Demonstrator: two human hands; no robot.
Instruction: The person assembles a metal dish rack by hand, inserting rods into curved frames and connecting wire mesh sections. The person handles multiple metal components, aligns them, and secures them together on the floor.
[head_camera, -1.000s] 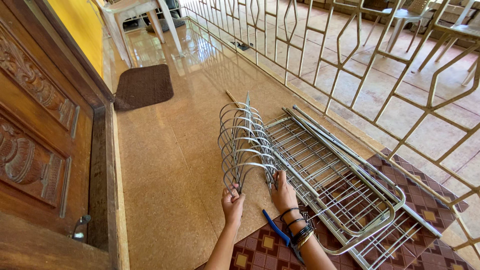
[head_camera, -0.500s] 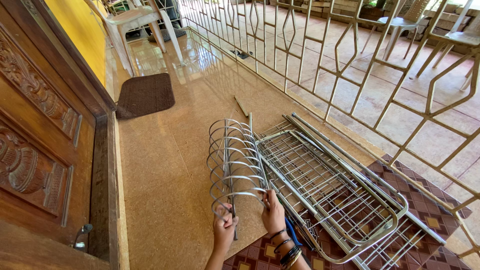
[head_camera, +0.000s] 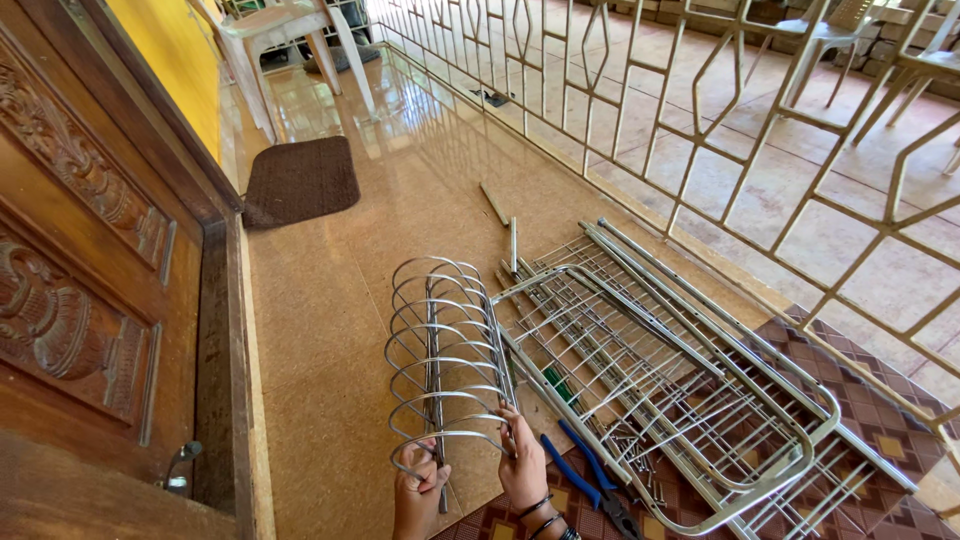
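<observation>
Hands first: our left hand (head_camera: 418, 490) grips the near end of a wire rack (head_camera: 443, 360), its fingers curled tight around the lowest loop and the rod beside it. Our right hand (head_camera: 523, 462) holds the same rack on its right side, fingers pinching a wire loop near the bottom; dark bracelets sit on that wrist. We see the rack of arched loops standing lengthwise on the tan floor (head_camera: 330, 330), running away from us. Just right of it lie flat metal grid shelves (head_camera: 660, 380), stacked and touching the rack's edge. Blue-handled pliers (head_camera: 588, 478) lie on the floor beside our right hand, partly on a patterned mat (head_camera: 880, 420). A carved wooden door (head_camera: 90, 300) stands at left, a dark doormat (head_camera: 300, 180) farther off.
</observation>
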